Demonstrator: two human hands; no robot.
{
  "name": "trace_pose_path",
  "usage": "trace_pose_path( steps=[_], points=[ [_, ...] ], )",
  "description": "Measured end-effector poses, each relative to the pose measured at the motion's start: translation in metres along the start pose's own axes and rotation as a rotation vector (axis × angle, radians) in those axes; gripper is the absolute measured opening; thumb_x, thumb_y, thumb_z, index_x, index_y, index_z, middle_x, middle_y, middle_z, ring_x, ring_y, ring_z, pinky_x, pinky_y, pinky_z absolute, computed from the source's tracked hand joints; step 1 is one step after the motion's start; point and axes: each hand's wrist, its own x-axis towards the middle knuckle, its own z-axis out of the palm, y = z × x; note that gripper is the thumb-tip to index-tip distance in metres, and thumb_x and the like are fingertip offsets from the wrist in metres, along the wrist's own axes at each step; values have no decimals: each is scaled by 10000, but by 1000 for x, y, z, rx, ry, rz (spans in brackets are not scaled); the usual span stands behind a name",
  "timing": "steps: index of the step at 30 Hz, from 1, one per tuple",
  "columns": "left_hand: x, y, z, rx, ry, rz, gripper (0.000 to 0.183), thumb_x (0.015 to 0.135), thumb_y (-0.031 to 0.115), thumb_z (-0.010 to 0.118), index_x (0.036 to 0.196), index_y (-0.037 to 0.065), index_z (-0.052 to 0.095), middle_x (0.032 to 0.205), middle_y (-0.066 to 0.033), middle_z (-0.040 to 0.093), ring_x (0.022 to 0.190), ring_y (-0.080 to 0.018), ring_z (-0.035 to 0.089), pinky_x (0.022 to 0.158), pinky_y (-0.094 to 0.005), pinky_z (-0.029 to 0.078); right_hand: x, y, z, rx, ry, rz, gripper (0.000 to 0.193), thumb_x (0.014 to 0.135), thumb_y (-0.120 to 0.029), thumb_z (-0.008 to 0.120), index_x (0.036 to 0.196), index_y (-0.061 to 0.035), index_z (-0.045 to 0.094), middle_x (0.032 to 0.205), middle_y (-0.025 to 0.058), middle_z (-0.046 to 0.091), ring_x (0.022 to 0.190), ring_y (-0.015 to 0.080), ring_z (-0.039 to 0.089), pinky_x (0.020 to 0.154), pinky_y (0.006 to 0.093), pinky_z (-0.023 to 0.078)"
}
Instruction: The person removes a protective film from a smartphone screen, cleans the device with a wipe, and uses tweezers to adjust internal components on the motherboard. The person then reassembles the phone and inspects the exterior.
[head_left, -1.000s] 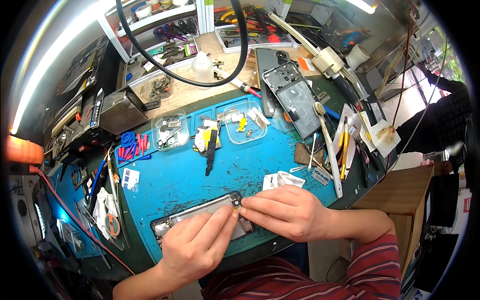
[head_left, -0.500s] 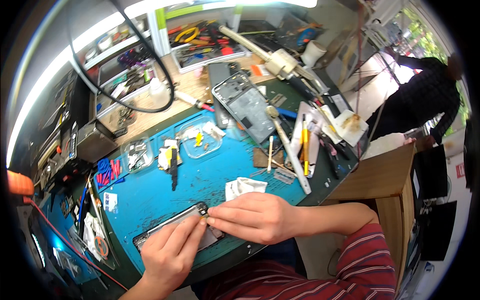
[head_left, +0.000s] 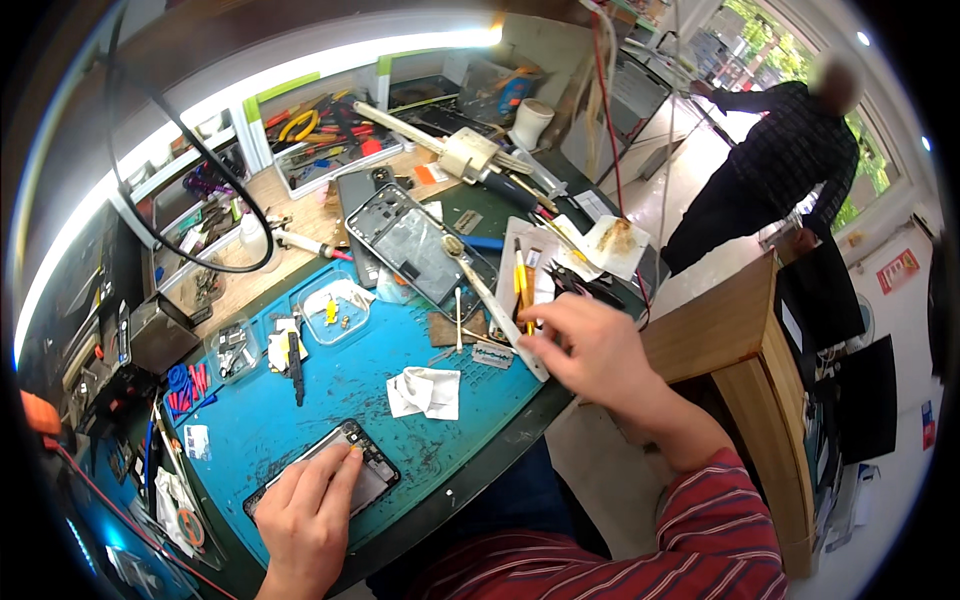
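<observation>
- Nearest, the left hand (head_left: 305, 515) lies flat, fingers loosely spread, pressing a dark phone (head_left: 325, 470) onto the blue mat (head_left: 350, 385).
- Further out, a crumpled white wipe (head_left: 425, 390) sits mid-mat.
- Beyond, the right hand (head_left: 585, 350) reaches over a white tray (head_left: 525, 290), fingers curled by yellow tweezers (head_left: 522, 285); whether they grip cannot be told.

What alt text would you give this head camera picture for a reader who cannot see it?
A person's left hand presses a dark phone onto a blue work mat, while the right hand reaches toward tools at the mat's right edge. Another person stands in the background.
</observation>
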Motion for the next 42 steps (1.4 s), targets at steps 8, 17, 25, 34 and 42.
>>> trace_pose_path(
  steps=[8, 17, 25, 34, 42],
  points=[
    [-4, 1, 1, -5, 25, -1, 297, 765, -49, 718, 1050, 12, 771, 1062, -92, 751, 870, -274, 723, 746, -364, 588, -25, -1, 23, 65, 65, -9, 363, 927, -282, 778, 1216, -80, 691, 958, 94, 714, 767, 268, 723, 648, 387, 571],
    [-12, -8, 8, -47, 65, -60, 329, 786, 47, 816, 1108, 42, 751, 1047, -85, 751, 837, -255, 715, 693, -350, 571, 43, 79, -2, 28, 181, 229, 310, 968, -228, 699, 1242, -83, 706, 1008, 159, 755, 906, 368, 733, 769, 477, 568],
    [-3, -10, 8, -85, 67, -127, 214, 821, 22, 821, 1017, 53, 742, 961, -81, 761, 819, -266, 721, 706, -363, 566, 81, 107, 2, -122, 38, 196, 380, 897, -93, 588, 1254, -90, 718, 1054, 259, 731, 988, 431, 709, 855, 504, 563],
    [-3, -9, 8, -136, 60, -159, 203, 822, 6, 820, 1016, 60, 791, 951, -79, 755, 808, -256, 712, 705, -354, 567, 33, 91, -27, 208, 221, 282, 313, 1052, -161, 481, 1210, 32, 672, 1033, 196, 685, 950, 263, 662, 886, 342, 501],
    [-3, -12, 12, -114, 58, -134, 257, 812, 9, 825, 1059, 69, 790, 954, -56, 741, 779, -236, 696, 664, -341, 555, -2, -38, 18, 845, -68, -69, 265, 1099, -75, 488, 1326, -21, 611, 1008, 99, 680, 904, 150, 646, 820, 277, 502]
  ],
)
